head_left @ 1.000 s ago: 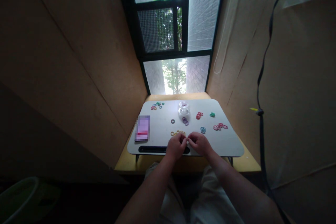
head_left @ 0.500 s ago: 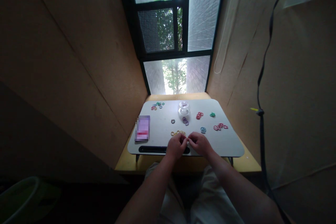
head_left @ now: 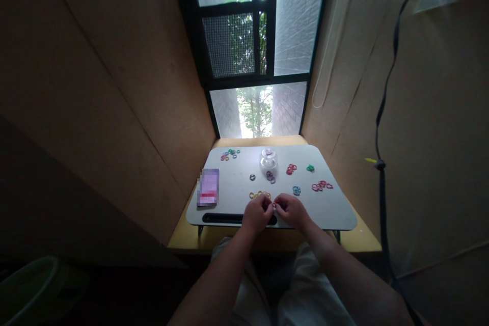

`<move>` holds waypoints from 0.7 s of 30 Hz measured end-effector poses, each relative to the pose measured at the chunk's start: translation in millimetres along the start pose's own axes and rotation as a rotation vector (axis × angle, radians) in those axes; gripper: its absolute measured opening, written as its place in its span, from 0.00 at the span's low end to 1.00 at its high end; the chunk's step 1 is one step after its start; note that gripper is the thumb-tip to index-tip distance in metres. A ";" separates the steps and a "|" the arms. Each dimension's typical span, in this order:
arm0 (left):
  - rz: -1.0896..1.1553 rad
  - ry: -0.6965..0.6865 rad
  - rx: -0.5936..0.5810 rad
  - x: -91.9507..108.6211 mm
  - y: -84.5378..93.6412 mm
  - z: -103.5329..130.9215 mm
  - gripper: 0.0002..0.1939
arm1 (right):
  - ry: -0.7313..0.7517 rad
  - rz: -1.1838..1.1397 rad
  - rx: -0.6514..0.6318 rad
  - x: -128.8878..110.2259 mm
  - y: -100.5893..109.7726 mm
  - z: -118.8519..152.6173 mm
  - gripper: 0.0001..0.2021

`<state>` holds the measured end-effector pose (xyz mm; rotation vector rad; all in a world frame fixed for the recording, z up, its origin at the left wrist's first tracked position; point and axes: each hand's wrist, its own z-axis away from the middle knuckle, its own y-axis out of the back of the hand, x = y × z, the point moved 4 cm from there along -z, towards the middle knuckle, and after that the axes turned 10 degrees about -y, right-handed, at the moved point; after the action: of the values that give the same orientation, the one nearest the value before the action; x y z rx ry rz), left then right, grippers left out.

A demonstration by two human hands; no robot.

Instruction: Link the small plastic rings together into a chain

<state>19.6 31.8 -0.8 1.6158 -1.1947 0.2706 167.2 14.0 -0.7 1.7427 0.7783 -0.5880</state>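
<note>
Your one camera, head-worn, faces forward and down from above and behind your left hand (head_left: 257,212) and right hand (head_left: 291,210). You have it set well back: both forearms (head_left: 221,275), the white table (head_left: 321,214) around the hands and much of the window (head_left: 292,20) beyond them fall within view.

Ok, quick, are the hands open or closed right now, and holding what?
Left hand: closed in a pinch; anything held is too small to tell.
Right hand: also pinched closed, beside the left; anything held can't be made out.
</note>
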 end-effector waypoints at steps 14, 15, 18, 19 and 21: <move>-0.018 -0.017 -0.017 3.0 0.8 -0.4 0.02 | -0.002 -0.014 0.000 3.7 -0.9 -2.0 0.06; -0.018 -0.018 -0.018 3.1 0.8 -0.5 0.02 | -0.003 -0.016 0.001 3.3 -0.9 -2.0 0.06; -0.018 -0.019 -0.020 2.9 0.8 -0.4 0.03 | -0.006 -0.018 0.007 2.4 -0.7 -2.2 0.06; -0.018 -0.020 -0.020 2.7 0.6 -0.2 0.03 | -0.004 -0.016 0.007 2.2 -0.6 -2.1 0.06; -0.020 -0.021 -0.019 2.3 0.3 0.1 0.03 | 0.003 -0.014 0.007 1.9 -0.5 -1.7 0.07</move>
<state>20.4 30.4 0.9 1.6171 -1.1930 0.2299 168.1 16.0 -1.9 1.7464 0.7915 -0.5982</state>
